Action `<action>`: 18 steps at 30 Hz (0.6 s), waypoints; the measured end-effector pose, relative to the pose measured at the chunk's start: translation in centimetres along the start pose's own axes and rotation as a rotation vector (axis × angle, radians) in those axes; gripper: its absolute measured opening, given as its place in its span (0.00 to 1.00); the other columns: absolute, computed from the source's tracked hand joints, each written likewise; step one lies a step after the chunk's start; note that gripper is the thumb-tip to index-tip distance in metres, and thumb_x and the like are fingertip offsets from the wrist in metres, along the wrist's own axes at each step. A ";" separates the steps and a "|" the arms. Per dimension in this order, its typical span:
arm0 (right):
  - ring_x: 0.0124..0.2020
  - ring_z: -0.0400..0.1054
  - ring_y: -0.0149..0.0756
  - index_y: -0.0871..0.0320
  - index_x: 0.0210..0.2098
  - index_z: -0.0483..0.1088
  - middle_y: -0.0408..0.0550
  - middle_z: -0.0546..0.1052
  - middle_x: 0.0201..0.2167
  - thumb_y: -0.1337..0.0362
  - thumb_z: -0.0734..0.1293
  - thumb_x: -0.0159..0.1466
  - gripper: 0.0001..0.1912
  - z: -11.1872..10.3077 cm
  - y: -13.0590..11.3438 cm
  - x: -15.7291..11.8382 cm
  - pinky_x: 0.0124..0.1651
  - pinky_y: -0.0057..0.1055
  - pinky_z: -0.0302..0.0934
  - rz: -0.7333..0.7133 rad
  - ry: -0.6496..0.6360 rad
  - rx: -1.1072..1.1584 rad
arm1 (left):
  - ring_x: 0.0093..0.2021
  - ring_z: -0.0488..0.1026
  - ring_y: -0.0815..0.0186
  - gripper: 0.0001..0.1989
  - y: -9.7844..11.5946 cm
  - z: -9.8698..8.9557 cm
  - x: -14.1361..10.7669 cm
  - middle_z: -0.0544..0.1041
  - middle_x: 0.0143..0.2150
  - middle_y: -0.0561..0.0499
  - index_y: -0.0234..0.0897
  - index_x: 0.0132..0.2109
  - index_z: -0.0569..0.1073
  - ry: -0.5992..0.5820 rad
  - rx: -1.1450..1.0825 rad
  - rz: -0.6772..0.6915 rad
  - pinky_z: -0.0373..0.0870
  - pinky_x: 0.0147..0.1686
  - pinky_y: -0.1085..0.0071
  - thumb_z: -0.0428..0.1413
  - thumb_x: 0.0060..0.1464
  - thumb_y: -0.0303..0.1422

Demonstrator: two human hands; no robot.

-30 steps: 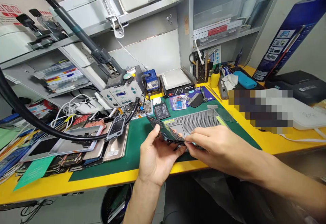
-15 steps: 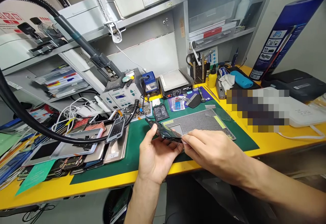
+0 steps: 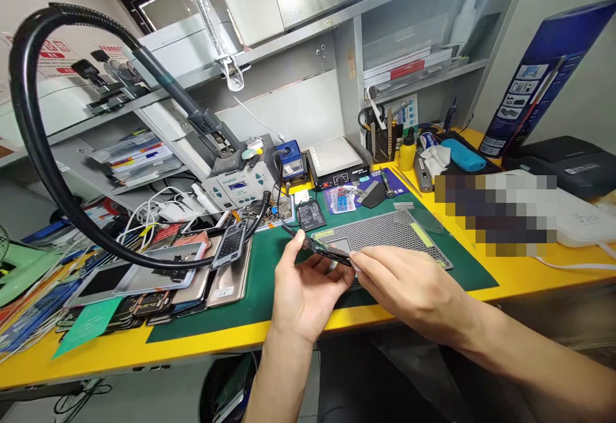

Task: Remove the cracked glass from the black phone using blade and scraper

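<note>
Both hands hold a thin dark phone [image 3: 323,248] above the front of the green mat, and I see it nearly edge-on. My left hand [image 3: 305,291] is closed round it from below, the thumb resting on the left end and the fingers curled beneath. My right hand [image 3: 409,282] pinches the right end; its fingertips are partly hidden, so I cannot tell if they grip anything else. Behind the phone lies a grey perforated pad [image 3: 380,237]. A black phone battery [image 3: 310,215] rests on the mat beyond the phone.
On the left, several phone parts [image 3: 185,262] are stacked beneath a curved black hose [image 3: 33,153]. A grey soldering station [image 3: 240,182], a blue unit [image 3: 292,161] and a flat heating plate [image 3: 337,156] line the back. A yellow bottle [image 3: 407,152] stands by the tool holder [image 3: 382,142].
The phone has tipped to a more edge-on angle, with both hands still on it. My view has shifted, so the bench appears slightly farther right.
</note>
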State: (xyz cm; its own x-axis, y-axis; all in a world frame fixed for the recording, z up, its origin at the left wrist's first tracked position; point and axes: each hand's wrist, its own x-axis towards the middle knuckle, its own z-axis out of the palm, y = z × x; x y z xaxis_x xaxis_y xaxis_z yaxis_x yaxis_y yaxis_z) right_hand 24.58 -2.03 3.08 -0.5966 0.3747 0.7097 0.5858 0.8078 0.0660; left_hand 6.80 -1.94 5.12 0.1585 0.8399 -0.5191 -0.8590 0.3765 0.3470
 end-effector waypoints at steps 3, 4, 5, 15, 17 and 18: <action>0.35 0.75 0.45 0.70 0.44 0.73 0.58 0.79 0.35 0.78 0.64 0.66 0.08 -0.1 0.1 -0.2 0.36 0.40 0.72 -0.005 0.030 0.023 | 0.40 0.75 0.55 0.15 0.0 0.0 -0.1 0.77 0.39 0.44 0.32 0.43 0.75 -0.023 -0.019 0.000 0.75 0.40 0.57 0.63 0.54 0.39; 0.38 0.76 0.45 0.70 0.44 0.73 0.59 0.80 0.37 0.78 0.64 0.66 0.09 -0.1 0.1 -0.3 0.38 0.39 0.72 0.002 0.050 0.048 | 0.41 0.75 0.55 0.16 0.1 0.0 -0.2 0.77 0.39 0.44 0.32 0.43 0.75 -0.034 -0.028 -0.005 0.75 0.41 0.57 0.63 0.54 0.40; 0.40 0.76 0.45 0.70 0.45 0.72 0.60 0.80 0.39 0.79 0.64 0.66 0.09 0.0 0.1 -0.5 0.40 0.38 0.73 0.014 0.076 0.076 | 0.41 0.75 0.55 0.16 0.1 0.0 -0.2 0.77 0.39 0.43 0.31 0.43 0.75 -0.047 -0.038 -0.011 0.75 0.41 0.57 0.63 0.54 0.40; 0.45 0.75 0.40 0.70 0.51 0.71 0.60 0.79 0.44 0.81 0.66 0.64 0.16 0.3 -1.5 -1.2 0.50 0.34 0.72 0.159 0.236 0.193 | 0.43 0.75 0.56 0.15 0.2 -0.4 -0.7 0.79 0.41 0.42 0.31 0.41 0.77 -0.184 -0.093 -0.094 0.74 0.46 0.58 0.59 0.58 0.42; 0.44 0.75 0.39 0.69 0.50 0.71 0.59 0.79 0.43 0.81 0.66 0.64 0.16 0.2 -2.1 -1.2 0.48 0.33 0.72 0.208 0.277 0.193 | 0.45 0.76 0.56 0.16 0.0 -0.6 -0.8 0.79 0.41 0.42 0.32 0.42 0.77 -0.206 -0.098 -0.094 0.74 0.47 0.58 0.59 0.59 0.42; 0.43 0.75 0.38 0.68 0.50 0.72 0.58 0.79 0.42 0.80 0.66 0.64 0.15 0.1 -2.3 -1.1 0.47 0.33 0.72 0.246 0.283 0.213 | 0.46 0.76 0.56 0.16 0.0 -0.6 -0.8 0.79 0.42 0.42 0.32 0.42 0.77 -0.217 -0.099 -0.092 0.74 0.48 0.58 0.59 0.59 0.43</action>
State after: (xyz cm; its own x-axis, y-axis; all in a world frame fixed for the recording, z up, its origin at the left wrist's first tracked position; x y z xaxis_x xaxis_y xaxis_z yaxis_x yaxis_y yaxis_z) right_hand 23.86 -4.29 2.06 -0.2621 0.4527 0.8523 0.5476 0.7970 -0.2549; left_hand 6.41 -2.89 5.03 0.3303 0.8720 -0.3611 -0.8778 0.4245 0.2220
